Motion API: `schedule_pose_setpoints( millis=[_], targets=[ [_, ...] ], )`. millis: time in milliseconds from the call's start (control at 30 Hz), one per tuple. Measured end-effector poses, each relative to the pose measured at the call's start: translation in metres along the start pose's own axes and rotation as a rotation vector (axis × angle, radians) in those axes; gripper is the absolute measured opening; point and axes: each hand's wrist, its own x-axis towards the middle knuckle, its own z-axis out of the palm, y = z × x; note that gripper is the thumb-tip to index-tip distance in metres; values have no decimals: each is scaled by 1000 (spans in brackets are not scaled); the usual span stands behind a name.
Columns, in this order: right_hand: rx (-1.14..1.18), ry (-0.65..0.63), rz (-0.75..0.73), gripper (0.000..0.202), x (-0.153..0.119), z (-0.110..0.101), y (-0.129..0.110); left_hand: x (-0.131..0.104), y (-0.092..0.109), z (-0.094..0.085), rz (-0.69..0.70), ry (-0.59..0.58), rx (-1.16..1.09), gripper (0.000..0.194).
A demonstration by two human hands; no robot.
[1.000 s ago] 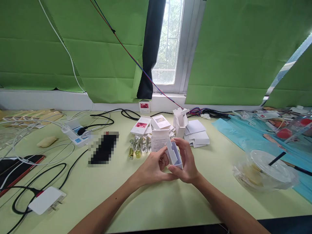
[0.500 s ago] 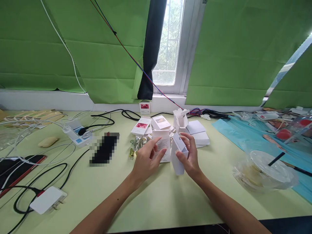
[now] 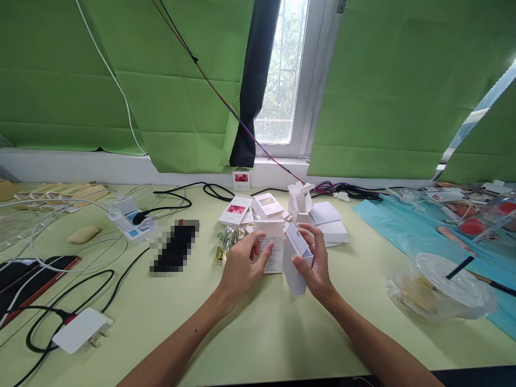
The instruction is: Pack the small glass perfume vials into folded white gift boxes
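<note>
My right hand [image 3: 316, 260] grips a small white carton [image 3: 297, 271], tilted, with a loose flap at its top; thumb and fingers are on opposite sides. My left hand [image 3: 244, 263] has its thumb and index finger apart and holds nothing I can see. It overlaps the left edge of a white box with printed text [image 3: 274, 252]; whether it touches that box I cannot tell. Behind lie white boxes with red pictures [image 3: 235, 210] and gold and silver foil pieces [image 3: 229, 236], partly hidden by the left hand. An open-topped white box [image 3: 299, 204] stands beyond the carton.
White flat cartons [image 3: 330, 228] are stacked to the right. A lidded cup with a straw [image 3: 441, 282] stands in plastic wrap near a blue sheet [image 3: 371, 212]. On the left are a power strip [image 3: 129, 223], a white charger [image 3: 83, 330], cables and a pixelated dark object [image 3: 177, 247].
The view has shifted slightly, so everything sits a little lower. My left thumb and index finger have drawn slightly back to the left. The right hand keeps its hold on the carton.
</note>
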Motion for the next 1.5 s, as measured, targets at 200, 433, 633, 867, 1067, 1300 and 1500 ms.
schedule_pose_setpoints(
  millis=[200, 433, 633, 867, 1067, 1300, 1500],
  targets=[
    [39, -23, 14, 66, -2, 0, -4, -2, 0, 0, 9, 10, -22, 20],
    [84, -62, 5, 66, -4, -2, -11, -4, 3, 0, -3, -7, -52, 19],
    [92, -174, -14, 68, 0, 3, -30, -5, 6, -2, -12, -24, -95, 19],
    [82, -417, 20, 64, 25, 12, -59, -7, 4, 2, 29, -84, -159, 20],
    [181, -356, 140, 60, 42, 12, -56, -7, 6, 1, 44, -105, -203, 19],
    [327, -234, 308, 57, 56, 12, -49, -7, 4, 0, 14, -109, -230, 23],
    [430, -126, 391, 52, 71, 20, -47, -6, 3, 1, -16, -117, -272, 26]
  ],
)
